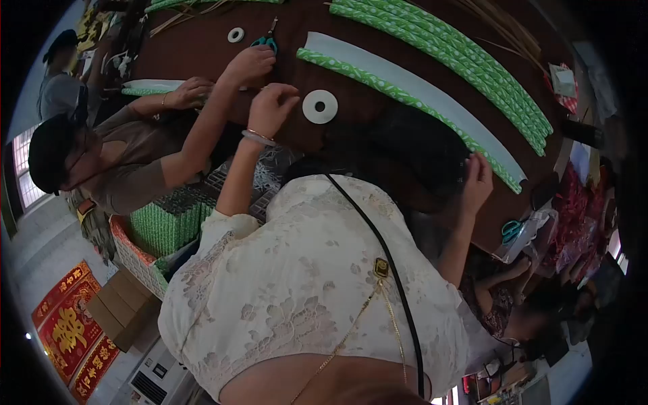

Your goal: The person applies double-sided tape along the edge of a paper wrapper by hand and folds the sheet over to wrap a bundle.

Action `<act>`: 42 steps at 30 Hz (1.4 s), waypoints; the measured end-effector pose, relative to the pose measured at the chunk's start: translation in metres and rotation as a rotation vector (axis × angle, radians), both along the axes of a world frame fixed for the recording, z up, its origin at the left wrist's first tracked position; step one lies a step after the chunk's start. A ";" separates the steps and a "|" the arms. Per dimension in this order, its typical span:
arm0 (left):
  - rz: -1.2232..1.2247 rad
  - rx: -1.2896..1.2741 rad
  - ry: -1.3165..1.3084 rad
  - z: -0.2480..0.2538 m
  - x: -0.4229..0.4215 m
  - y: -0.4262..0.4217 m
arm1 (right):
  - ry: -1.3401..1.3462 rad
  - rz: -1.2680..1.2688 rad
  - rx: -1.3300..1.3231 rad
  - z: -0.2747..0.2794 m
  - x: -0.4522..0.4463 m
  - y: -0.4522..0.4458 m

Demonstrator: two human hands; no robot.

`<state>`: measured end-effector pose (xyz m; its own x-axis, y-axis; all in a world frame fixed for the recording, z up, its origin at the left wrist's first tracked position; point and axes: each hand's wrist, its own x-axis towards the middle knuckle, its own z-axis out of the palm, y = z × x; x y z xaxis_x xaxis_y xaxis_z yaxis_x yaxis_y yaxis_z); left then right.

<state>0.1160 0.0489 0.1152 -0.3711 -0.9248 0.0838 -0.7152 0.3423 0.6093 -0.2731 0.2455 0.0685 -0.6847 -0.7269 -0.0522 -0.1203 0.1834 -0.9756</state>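
My left hand [270, 111], with bracelets at the wrist, is raised beside a white tape roll [310, 116]. Its thumb and fingertips come together in a pinch; whatever is between them is too small to see. Across the brown table lies a long sheet of green patterned paper [398, 90], white side up, its near edge a green band. My right hand [478, 181] is at that near edge, towards the right end, with fingers stretched out and fingertips touching or just beside the paper.
Several finished green rolls [445, 64] lie at the far side. Teal scissors [266, 44] and a smaller tape roll [235, 34] are at the far left. Another person's hands [250, 66] work close by on my left. More scissors [511, 231] lie at the right corner.
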 end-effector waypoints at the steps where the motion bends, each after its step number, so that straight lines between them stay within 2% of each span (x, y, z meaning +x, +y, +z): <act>1: -0.048 -0.043 -0.054 -0.009 0.000 0.004 | 0.052 0.073 0.006 0.009 0.026 -0.010; 2: -0.113 0.018 -0.070 -0.021 0.001 0.009 | 0.107 0.142 0.012 0.016 0.047 -0.019; 6: -0.237 -0.041 -0.186 -0.061 -0.004 0.019 | 0.316 0.330 -0.011 0.029 0.089 -0.044; 8: -0.362 -0.067 -0.257 -0.068 -0.009 0.019 | 0.298 0.331 0.009 0.039 0.101 -0.053; 11: -0.359 -0.070 -0.207 -0.085 -0.008 0.014 | 0.265 0.398 0.023 0.044 0.113 -0.057; 16: -0.341 -0.083 -0.163 -0.080 -0.003 0.009 | 0.201 0.498 0.000 0.053 0.136 -0.064; 18: -0.084 0.267 0.332 -0.076 0.003 0.007 | 0.162 0.521 0.011 0.056 0.146 -0.070; 19: -0.084 0.267 0.330 -0.073 0.005 0.008 | 0.120 0.544 0.024 0.058 0.151 -0.074; 22: 0.068 0.715 1.118 -0.056 0.009 0.018 | 0.068 0.627 -0.004 0.064 0.173 -0.089; 25: -0.056 0.626 1.217 -0.029 -0.002 0.036 | -0.012 0.678 -0.051 0.068 0.195 -0.101; 29: -0.097 0.529 1.109 -0.014 -0.016 0.052 | -0.112 0.719 -0.113 0.071 0.214 -0.109; 30: -0.104 0.374 0.901 -0.015 -0.016 0.051 | -0.156 0.706 -0.140 0.071 0.216 -0.109; 34: -0.042 0.327 0.893 -0.008 -0.023 0.056 | -0.183 0.696 -0.041 0.081 0.212 -0.105; 36: -0.171 0.064 0.573 -0.003 -0.022 0.053 | -0.351 0.678 -0.064 0.077 0.206 -0.101; 37: -0.170 0.061 0.579 0.002 -0.025 0.053 | -0.344 0.680 -0.064 0.076 0.203 -0.100; 39: -0.027 0.065 0.651 0.015 -0.030 0.056 | -0.973 0.515 -0.055 0.074 0.193 -0.100; 40: -0.037 0.068 0.603 0.020 -0.030 0.055 | -1.143 0.439 -0.040 0.072 0.188 -0.100; 41: -0.036 0.072 0.599 0.019 -0.029 0.055 | -1.148 0.438 -0.037 0.072 0.184 -0.099; 42: -0.095 0.210 0.675 0.017 -0.028 0.053 | -1.307 0.395 -0.036 0.072 0.180 -0.099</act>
